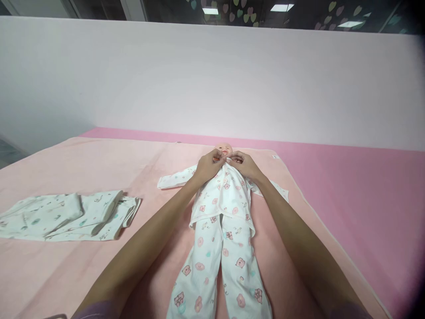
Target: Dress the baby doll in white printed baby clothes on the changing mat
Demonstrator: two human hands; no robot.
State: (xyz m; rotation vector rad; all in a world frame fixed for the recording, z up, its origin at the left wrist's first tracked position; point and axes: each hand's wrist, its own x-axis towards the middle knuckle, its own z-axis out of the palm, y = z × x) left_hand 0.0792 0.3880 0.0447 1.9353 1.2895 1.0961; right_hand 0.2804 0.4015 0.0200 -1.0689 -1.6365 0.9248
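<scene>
A baby doll (225, 147) lies on its back, its head at the far end, dressed in a white long-sleeved top (221, 195) and matching trousers (241, 274) printed with pink bears. My left hand (210, 166) and my right hand (245, 165) meet at the top's collar, just below the doll's chin. The fingers of both are closed in a pinch on the collar edge, fingertips nearly touching. Any fastener between them is too small to make out. The sleeves lie stretched out to either side, the right one partly behind my forearm.
Folded white printed cloth (66, 215) lies to the left on the peach blanket (149, 266). Beneath the blanket, a pink mat (352, 199) shows at the right and back. A white wall (212, 79) stands behind, with dark glass (186, 13) bearing heart decorations above it.
</scene>
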